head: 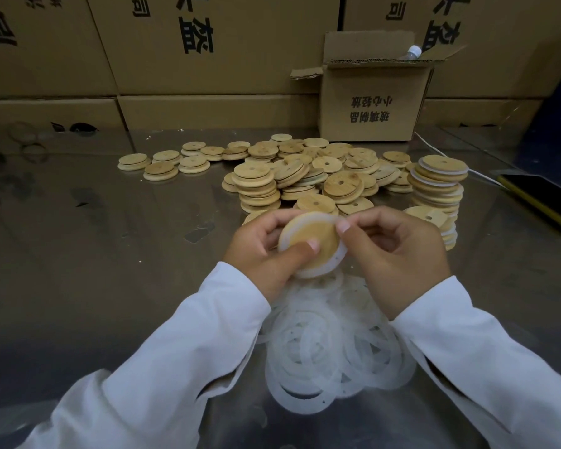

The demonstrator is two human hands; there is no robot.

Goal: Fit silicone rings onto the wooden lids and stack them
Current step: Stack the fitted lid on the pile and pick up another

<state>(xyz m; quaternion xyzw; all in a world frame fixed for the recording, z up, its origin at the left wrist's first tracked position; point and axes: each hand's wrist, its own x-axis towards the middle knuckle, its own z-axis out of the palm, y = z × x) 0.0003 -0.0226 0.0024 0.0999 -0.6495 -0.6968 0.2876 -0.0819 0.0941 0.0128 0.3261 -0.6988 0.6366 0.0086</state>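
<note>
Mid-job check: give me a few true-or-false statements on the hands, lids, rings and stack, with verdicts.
1. The left hand holds a lid with a ring on it. True.
2. The right hand hangs idle. False: it pinches the ring at the lid's edge.
3. The loose rings lie inside the box. False: they are heaped on the table below the hands.
4. The stack of ringed lids stands right of the lid pile. True.
5. The box is sealed. False: it is open, with a bottle poking out.
</note>
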